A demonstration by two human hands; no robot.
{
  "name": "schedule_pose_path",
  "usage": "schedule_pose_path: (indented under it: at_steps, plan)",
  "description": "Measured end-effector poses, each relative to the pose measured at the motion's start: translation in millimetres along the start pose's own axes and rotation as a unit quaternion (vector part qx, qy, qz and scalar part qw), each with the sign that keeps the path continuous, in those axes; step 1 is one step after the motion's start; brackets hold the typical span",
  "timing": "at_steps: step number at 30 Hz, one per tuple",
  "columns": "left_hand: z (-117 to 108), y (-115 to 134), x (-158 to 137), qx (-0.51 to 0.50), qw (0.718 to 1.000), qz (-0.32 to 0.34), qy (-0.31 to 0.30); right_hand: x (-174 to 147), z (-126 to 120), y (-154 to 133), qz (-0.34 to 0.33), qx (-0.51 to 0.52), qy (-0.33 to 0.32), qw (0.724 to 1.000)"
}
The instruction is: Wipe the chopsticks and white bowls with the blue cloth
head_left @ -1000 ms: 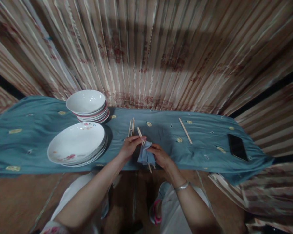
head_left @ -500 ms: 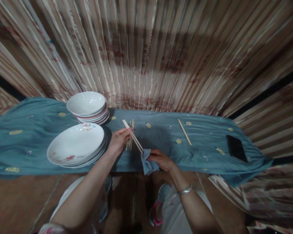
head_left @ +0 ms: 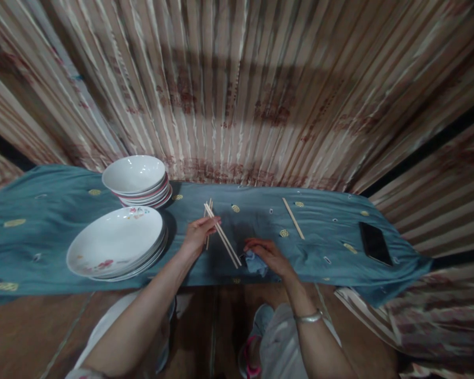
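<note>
My left hand [head_left: 199, 235] pinches a pair of pale wooden chopsticks [head_left: 229, 246] near their upper part. They slant down to the right, their lower ends free beside the cloth. More chopsticks [head_left: 207, 242] lie on the tablecloth behind that hand, partly covered by it. My right hand [head_left: 272, 256], with a silver bangle at the wrist, has its fingers bent over a crumpled blue cloth [head_left: 256, 263] near the table's front edge. The cloth is apart from the chopsticks. To the right lie other chopsticks [head_left: 293, 218], close together on the table.
Left on the teal tablecloth [head_left: 253, 221] stand a stack of white bowls [head_left: 134, 175] and a stack of floral plates [head_left: 116, 242]. A black phone [head_left: 375, 243] lies at the right. A pleated curtain [head_left: 229, 95] hangs behind the table.
The blue cloth has come off the chopsticks' lower ends, and my right hand has moved slightly right with it. The chopsticks stay in my left hand. The view has shifted slightly.
</note>
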State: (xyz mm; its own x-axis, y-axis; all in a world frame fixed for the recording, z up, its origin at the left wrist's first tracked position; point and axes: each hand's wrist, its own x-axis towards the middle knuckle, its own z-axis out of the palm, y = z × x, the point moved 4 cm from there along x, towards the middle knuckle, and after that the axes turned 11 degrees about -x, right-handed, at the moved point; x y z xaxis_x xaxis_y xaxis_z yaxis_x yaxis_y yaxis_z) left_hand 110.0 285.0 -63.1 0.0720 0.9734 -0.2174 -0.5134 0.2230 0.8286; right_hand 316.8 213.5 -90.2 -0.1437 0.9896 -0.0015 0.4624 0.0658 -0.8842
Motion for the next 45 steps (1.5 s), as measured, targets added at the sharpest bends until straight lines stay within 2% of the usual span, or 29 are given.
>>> schedule_pose_path:
  at_steps: [4,7,16,26,35,41,45]
  plan:
    - [9.6,-18.3,1.1,0.028,0.999,-0.01,-0.016,1.6,6.1,0.5,0.021,0.008,0.012,1.0]
    - [15.7,-28.4,2.0,0.05,0.998,-0.004,-0.031,1.1,9.0,2.2,0.035,-0.016,0.047,0.998]
    - [30.8,-54.4,2.2,0.095,0.994,0.005,-0.044,-4.8,11.2,-21.4,0.036,-0.188,0.08,0.978]
    - [39.0,-67.7,7.8,0.079,0.996,0.002,-0.03,-6.8,10.1,-26.9,0.038,-0.324,0.086,0.941]
    - [49.6,-77.0,3.0,0.045,0.998,-0.034,-0.036,-8.2,0.5,-20.7,0.066,-0.351,0.07,0.931]
    - [54.0,-83.0,-0.6,0.006,0.997,-0.059,-0.039,-8.4,-7.5,-14.8,0.075,-0.341,0.071,0.934]
    - [56.8,-89.6,-2.0,-0.016,0.994,-0.076,-0.071,-6.4,-14.8,-8.2,0.105,-0.339,0.08,0.931]
